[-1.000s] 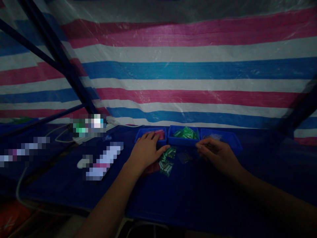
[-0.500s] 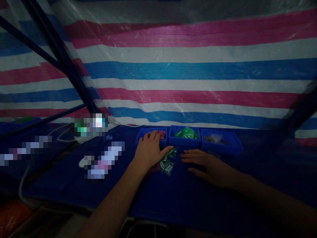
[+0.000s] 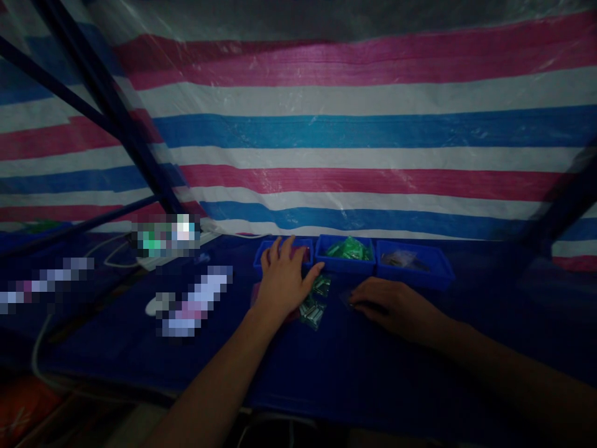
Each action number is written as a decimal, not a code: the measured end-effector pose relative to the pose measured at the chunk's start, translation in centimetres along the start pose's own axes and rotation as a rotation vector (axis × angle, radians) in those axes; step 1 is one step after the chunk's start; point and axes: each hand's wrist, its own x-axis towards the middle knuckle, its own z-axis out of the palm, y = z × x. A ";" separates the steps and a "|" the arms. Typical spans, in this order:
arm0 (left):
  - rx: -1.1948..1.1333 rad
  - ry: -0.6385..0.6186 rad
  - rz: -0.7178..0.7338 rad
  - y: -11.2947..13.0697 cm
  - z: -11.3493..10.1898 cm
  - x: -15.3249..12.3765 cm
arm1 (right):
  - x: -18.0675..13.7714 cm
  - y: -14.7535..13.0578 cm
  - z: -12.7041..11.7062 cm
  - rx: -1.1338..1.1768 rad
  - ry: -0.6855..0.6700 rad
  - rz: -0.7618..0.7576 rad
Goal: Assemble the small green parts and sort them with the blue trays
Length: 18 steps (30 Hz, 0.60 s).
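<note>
My left hand (image 3: 283, 279) hovers palm down with fingers spread over the near edge of the left blue tray (image 3: 262, 254), which holds pink pieces. Just right of its thumb lies a clear packet of green pieces (image 3: 314, 303) on the dark blue table cover. A pink packet (image 3: 256, 292) peeks out beneath the hand's left side. My right hand (image 3: 394, 303) rests on the cover with fingers curled down onto a small clear bag (image 3: 346, 299); whether it grips the bag is not visible. The middle blue tray (image 3: 345, 264) holds green packets (image 3: 349, 249).
A right blue tray (image 3: 420, 274) holds clear bags. Blurred-out objects, a white cable (image 3: 40, 339) and a small white round thing (image 3: 153, 305) lie at the left. A striped tarp (image 3: 354, 137) hangs close behind the trays, and dark poles (image 3: 112, 106) slant at the left.
My right hand came down from the right tray to the cover and curled its fingers by the clear bag. My left hand lifted slightly and spread its fingers toward the left tray.
</note>
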 end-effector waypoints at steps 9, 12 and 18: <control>-0.259 -0.219 0.489 4.7 -0.6 -0.8 | 0.3 -0.7 -0.3 0.521 0.365 0.375; -0.307 -0.239 0.445 4.9 0.5 -1.2 | 0.6 -0.8 -0.2 0.667 0.390 0.422; -0.469 -0.178 0.308 5.0 1.2 -1.3 | 0.6 -0.7 0.0 0.796 0.382 0.436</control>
